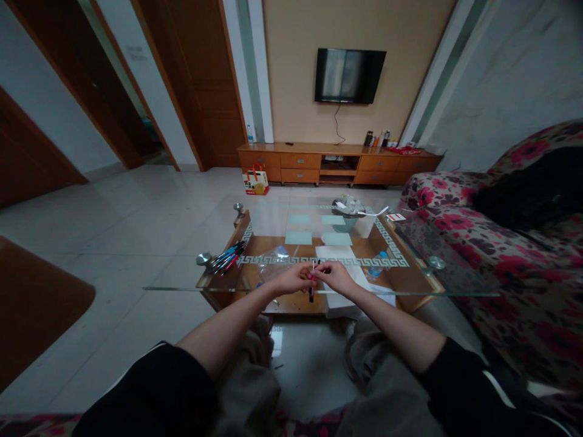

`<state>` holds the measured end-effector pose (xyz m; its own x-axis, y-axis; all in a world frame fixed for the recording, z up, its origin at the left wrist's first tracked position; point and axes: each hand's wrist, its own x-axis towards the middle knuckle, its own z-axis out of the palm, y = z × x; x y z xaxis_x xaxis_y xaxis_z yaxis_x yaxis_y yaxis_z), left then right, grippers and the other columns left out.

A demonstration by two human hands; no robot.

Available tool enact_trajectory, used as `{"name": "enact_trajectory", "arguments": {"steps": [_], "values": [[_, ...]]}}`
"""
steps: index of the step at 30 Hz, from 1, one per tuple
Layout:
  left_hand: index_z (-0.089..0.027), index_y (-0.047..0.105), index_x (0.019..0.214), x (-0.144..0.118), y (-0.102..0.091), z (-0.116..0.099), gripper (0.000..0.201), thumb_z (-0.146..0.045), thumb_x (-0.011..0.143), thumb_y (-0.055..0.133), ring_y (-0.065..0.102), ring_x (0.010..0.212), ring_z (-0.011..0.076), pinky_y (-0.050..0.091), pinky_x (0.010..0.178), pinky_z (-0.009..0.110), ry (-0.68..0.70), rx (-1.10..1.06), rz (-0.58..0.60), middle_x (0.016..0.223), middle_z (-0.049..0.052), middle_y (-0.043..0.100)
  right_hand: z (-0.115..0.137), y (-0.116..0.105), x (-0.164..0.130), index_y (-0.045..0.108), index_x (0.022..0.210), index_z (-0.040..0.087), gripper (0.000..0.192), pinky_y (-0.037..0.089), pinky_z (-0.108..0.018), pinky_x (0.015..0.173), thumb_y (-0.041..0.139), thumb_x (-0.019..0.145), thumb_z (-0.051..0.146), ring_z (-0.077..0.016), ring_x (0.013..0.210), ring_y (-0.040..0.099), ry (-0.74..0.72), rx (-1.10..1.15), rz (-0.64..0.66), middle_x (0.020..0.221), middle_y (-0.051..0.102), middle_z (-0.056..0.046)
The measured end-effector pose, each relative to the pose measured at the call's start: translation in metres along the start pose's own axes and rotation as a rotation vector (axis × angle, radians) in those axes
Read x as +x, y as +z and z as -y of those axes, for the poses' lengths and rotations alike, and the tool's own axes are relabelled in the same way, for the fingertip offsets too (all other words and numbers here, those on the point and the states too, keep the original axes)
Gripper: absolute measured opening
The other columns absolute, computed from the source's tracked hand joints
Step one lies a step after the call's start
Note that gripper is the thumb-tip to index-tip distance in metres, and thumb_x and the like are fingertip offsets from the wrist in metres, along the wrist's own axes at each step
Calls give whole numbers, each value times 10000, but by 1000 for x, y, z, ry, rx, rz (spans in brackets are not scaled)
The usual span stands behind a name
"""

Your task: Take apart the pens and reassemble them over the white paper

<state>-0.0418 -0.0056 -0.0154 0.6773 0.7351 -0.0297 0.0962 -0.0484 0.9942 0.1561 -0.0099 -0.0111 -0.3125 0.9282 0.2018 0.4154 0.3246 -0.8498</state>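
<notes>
Over the near edge of the glass coffee table (182, 267), a slim red and black pen (311, 295) stands nearly upright between my hands. My left hand (294, 278) is closed, its fingers round the pen's middle. The fingertips of my right hand (336, 278) pinch at its upper end, where a dark tip sticks out. Whether the pen is in one piece is too small to tell. To the left, a bunch of several pens (228, 258) in blue, black and red lies on the glass.
Under the glass are a white box (339, 303), clear plastic packaging (273, 258) and a bottle with a blue cap (376, 270). A basket (347, 221) and a red and white card (396, 216) are farther back. A flowered sofa (514, 243) flanks the table's right.
</notes>
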Motion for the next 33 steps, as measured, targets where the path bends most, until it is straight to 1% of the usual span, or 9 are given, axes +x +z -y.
{"name": "enact_trajectory", "arguments": {"steps": [2, 4, 9, 13, 17, 21, 24, 28, 33], "values": [[-163, 560, 1224, 0, -1, 0, 555, -350, 745, 769, 642, 692, 150, 544, 589, 266, -19, 11, -7, 819, 29, 637, -1, -1, 0, 782, 731, 234, 235, 436, -293, 619, 674, 834, 416, -190, 670, 619, -22, -49, -6, 731, 715, -37], [-165, 548, 1254, 0, -1, 0, 578, -356, 753, 765, 642, 679, 147, 541, 581, 262, -38, 19, -35, 822, 28, 634, -1, -4, 0, 776, 726, 236, 272, 431, -294, 624, 644, 860, 432, -190, 673, 611, -50, -103, -50, 721, 703, -39], [-156, 552, 1268, 2, -3, -1, 570, -350, 772, 752, 635, 635, 136, 530, 562, 255, -68, 51, -100, 834, 32, 634, -5, -22, 4, 757, 810, 201, 348, 456, -307, 705, 529, 930, 435, -193, 742, 611, -24, -203, -331, 825, 694, -66], [-149, 587, 1199, 2, -3, -5, 479, -294, 771, 745, 632, 614, 128, 527, 543, 241, -106, 68, -168, 846, 35, 641, -12, -37, 8, 736, 878, 177, 332, 472, -316, 748, 488, 945, 388, -217, 868, 615, -21, -223, -405, 909, 688, -90], [-146, 597, 1151, 3, -4, -7, 397, -204, 776, 713, 626, 573, 120, 495, 491, 205, -190, 107, -276, 798, 17, 628, -21, -38, 10, 712, 893, 178, 281, 485, -319, 754, 487, 940, 341, -214, 872, 601, -51, -225, -390, 936, 665, -92], [-146, 590, 1141, 4, -8, -7, 400, -169, 762, 715, 601, 517, 105, 475, 467, 189, -248, 129, -313, 759, 4, 637, -30, -28, 11, 686, 949, 177, 187, 482, -315, 722, 534, 898, 275, -175, 742, 567, -66, -247, -328, 961, 634, -75], [-148, 584, 1143, 5, -9, -6, 418, -164, 749, 722, 606, 517, 108, 473, 466, 185, -273, 139, -337, 750, 2, 647, -34, -21, 12, 661, 1020, 177, 189, 477, -318, 735, 564, 867, 233, -147, 678, 531, -86, -294, -254, 989, 611, -66], [-156, 587, 1141, 5, -10, -4, 423, -157, 739, 719, 623, 533, 114, 475, 465, 181, -269, 141, -324, 759, 0, 652, -34, -17, 11, 615, 1107, 179, 247, 472, -317, 771, 569, 865, 194, -150, 716, 533, -136, -344, -174, 1040, 603, -74], [-150, 586, 1122, 5, -11, -3, 394, -144, 745, 699, 642, 556, 126, 486, 466, 184, -230, 125, -291, 763, 3, 646, -32, -18, 10, 551, 1212, 191, 341, 475, -320, 787, 574, 872, 189, -168, 784, 554, -135, -364, -132, 1071, 595, -81]]}}
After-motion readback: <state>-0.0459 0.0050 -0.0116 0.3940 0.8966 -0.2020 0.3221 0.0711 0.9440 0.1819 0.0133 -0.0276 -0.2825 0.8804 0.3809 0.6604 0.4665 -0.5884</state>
